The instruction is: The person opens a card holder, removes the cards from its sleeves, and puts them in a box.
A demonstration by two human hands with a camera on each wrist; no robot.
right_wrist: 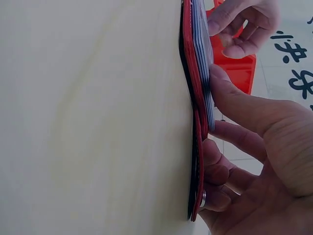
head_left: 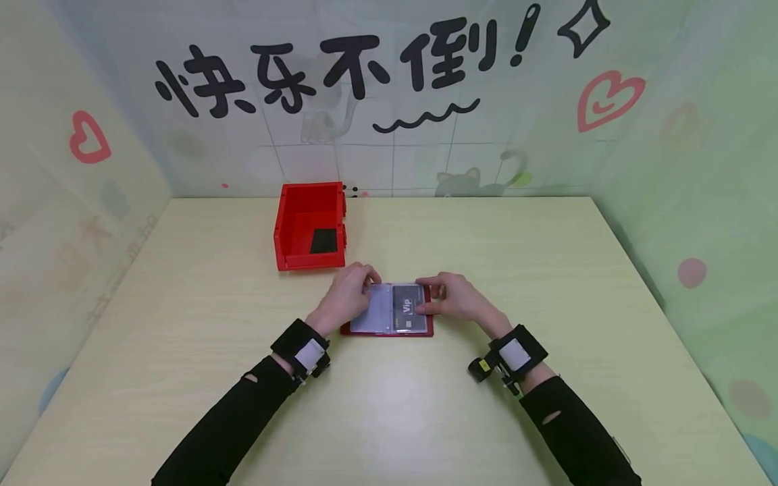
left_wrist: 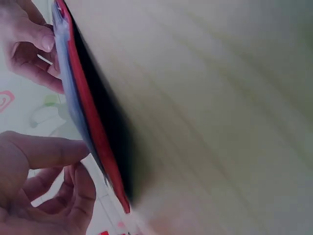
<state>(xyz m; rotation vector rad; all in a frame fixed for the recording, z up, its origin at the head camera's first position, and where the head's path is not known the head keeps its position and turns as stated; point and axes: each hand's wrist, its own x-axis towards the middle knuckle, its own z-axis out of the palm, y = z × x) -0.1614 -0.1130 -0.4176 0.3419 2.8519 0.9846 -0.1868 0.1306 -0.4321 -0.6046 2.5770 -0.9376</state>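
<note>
A card holder with a red cover lies spread open on the table, its clear plastic sleeves facing up. Behind the right-hand sleeve shows a dark card marked "Vip". My left hand holds the holder's left part, thumb on the sleeves and fingertips near the far edge. At the right side, my right hand pinches the holder. In the right wrist view the right thumb lies along the stacked sleeves, fingers bent behind the red cover.
Beyond the left hand stands a red open bin with a dark flat piece in it. The pale wooden table meets printed cloth walls at the back and both sides. Each wrist wears a black camera band.
</note>
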